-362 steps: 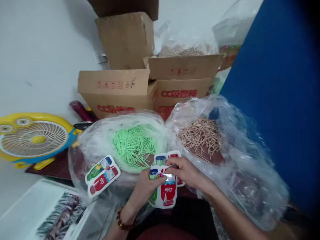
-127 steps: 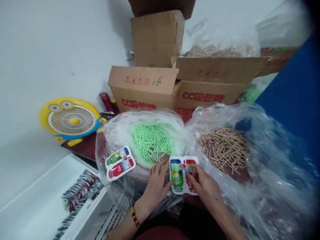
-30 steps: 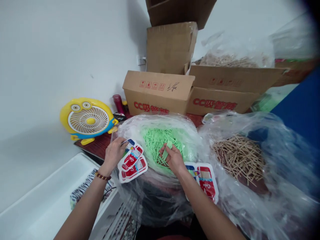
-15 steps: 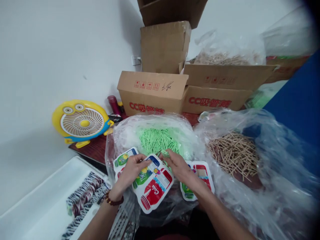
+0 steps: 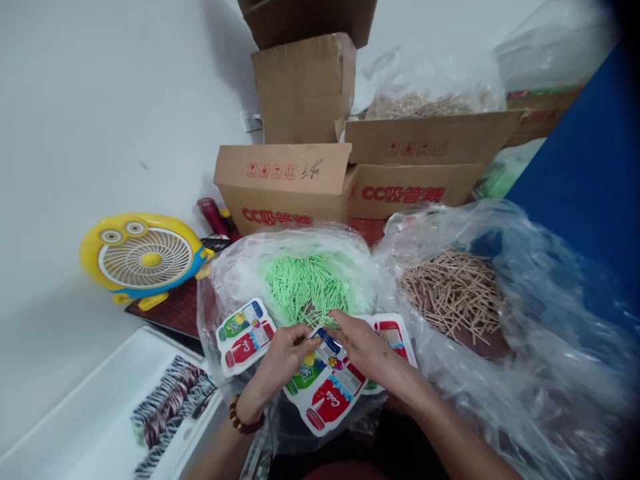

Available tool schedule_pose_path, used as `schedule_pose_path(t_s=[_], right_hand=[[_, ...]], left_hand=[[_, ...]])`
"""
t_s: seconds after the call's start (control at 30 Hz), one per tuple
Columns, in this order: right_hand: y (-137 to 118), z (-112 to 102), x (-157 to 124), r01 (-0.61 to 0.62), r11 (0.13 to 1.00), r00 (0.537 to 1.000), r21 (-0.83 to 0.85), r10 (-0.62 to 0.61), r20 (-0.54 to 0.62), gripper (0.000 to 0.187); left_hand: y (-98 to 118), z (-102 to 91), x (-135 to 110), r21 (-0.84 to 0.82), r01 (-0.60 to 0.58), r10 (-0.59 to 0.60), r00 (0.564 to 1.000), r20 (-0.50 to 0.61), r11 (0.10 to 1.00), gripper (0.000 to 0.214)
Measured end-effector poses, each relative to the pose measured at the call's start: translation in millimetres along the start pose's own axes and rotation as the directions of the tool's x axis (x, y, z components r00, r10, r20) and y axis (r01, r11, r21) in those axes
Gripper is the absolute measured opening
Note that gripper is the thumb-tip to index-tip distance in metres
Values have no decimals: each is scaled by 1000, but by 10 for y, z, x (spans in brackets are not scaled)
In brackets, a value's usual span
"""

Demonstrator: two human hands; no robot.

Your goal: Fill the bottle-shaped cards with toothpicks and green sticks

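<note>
My left hand [image 5: 289, 352] is closed on the upper edge of a bottle-shaped printed packet [image 5: 327, 393] with red cola and green-and-yellow pictures. My right hand [image 5: 361, 341] is pinched at the packet's top edge, with a few thin green sticks [image 5: 331, 321] at its fingertips. How far the sticks reach into the packet is hidden by the fingers. Just beyond my hands lies a heap of green sticks [image 5: 305, 283] in a clear plastic bag [image 5: 233, 267]. A similar packet [image 5: 245, 335] lies to the left, and another packet [image 5: 395, 333] is partly behind my right hand.
Brown sticks [image 5: 455, 293] lie on clear plastic at the right. Cardboard boxes [image 5: 285, 180] stand behind, near a yellow fan [image 5: 145, 257] and a dark red bottle [image 5: 213, 217]. A white bin [image 5: 85, 407] at lower left holds striped bundles [image 5: 167, 400].
My right hand has brought the green sticks to the top of the held packet, and both hands now meet there. The camera view has shifted slightly to the right.
</note>
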State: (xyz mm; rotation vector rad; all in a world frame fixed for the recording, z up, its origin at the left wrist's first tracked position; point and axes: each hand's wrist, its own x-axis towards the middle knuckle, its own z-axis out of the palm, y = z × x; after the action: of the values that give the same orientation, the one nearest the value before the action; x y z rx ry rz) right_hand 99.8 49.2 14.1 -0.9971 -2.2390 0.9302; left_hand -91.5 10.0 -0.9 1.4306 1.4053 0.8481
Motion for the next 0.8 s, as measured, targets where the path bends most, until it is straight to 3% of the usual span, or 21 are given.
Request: schedule_pose_path(t_s=[0.13, 0.27, 0.47, 0.57, 0.67, 0.73, 0.8], right_hand=[[75, 4, -68, 28, 995, 999, -92, -27, 19, 17], [119, 12, -97, -22, 991, 1000, -128, 24, 12, 12], [129, -33, -144, -42, 999, 998, 14, 43, -53, 9], [100, -97, -160, -100, 968, 987, 232, 125, -96, 11], [36, -160, -158, -115, 776, 930, 621, 304, -207, 13], [-21, -177, -156, 7, 579, 880, 815, 384, -280, 16], [-80, -166, -161, 126, 433, 851, 893, 416, -322, 17]], left_hand=[[9, 82, 17, 22, -16, 15, 1000, 27, 1000, 32], [-9, 146, 6, 30, -13, 12, 999, 35, 999, 32], [-5, 202, -28, 9, -27, 27, 1000, 13, 1000, 31], [16, 201, -53, 38, -89, 89, 996, 7, 995, 33], [37, 196, -92, 30, -171, 171, 985, 15, 985, 32], [46, 202, -115, 10, -223, 222, 975, 27, 975, 32], [54, 221, -130, -11, -265, 265, 963, 41, 964, 31]])
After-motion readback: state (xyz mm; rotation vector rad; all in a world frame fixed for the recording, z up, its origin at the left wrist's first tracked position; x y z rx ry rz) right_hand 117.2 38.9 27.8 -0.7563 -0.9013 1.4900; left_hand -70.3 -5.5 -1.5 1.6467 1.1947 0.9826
